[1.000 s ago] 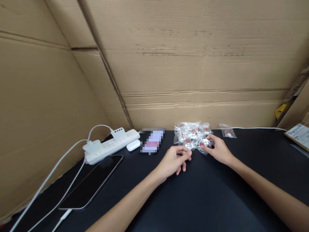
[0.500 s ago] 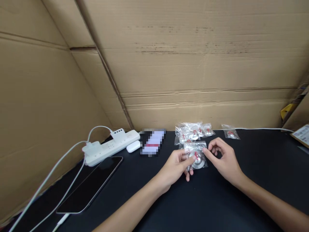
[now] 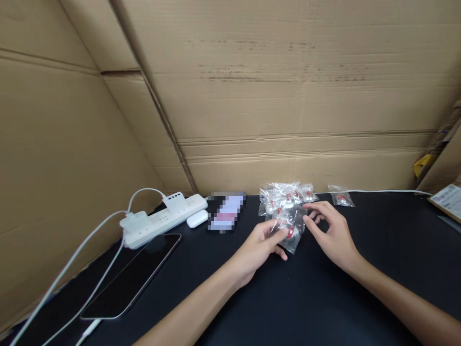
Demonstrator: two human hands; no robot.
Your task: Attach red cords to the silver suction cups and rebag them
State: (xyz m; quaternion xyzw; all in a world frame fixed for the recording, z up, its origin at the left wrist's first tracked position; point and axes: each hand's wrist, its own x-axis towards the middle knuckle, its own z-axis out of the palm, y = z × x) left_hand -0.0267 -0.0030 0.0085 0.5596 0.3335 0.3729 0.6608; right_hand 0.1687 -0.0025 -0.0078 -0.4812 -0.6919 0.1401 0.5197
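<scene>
In my left hand (image 3: 264,240) is a small clear plastic bag (image 3: 296,239) with a round silvery metal piece and a red mark. The thumb presses on its front; the fingers behind are partly hidden. The bag is tilted, its upper part leaning to the right. My right hand (image 3: 329,228) is at the bag's upper right edge, thumb and index finger apart. Whether those fingertips touch the plastic I cannot tell. Just behind lies a pile of similar bags (image 3: 288,194) with red marks.
One more bag (image 3: 341,197) lies apart at the back right. On the left are a white power strip (image 3: 165,221) with cables, a white case (image 3: 197,219), a dark tablet (image 3: 133,276) and a pixelated phone-like object (image 3: 226,211). Cardboard walls (image 3: 245,105) enclose the black table (image 3: 306,302).
The bag in my left hand has turned from nearly upright to tilted. My right thumb and index finger have spread and shifted slightly at its edge.
</scene>
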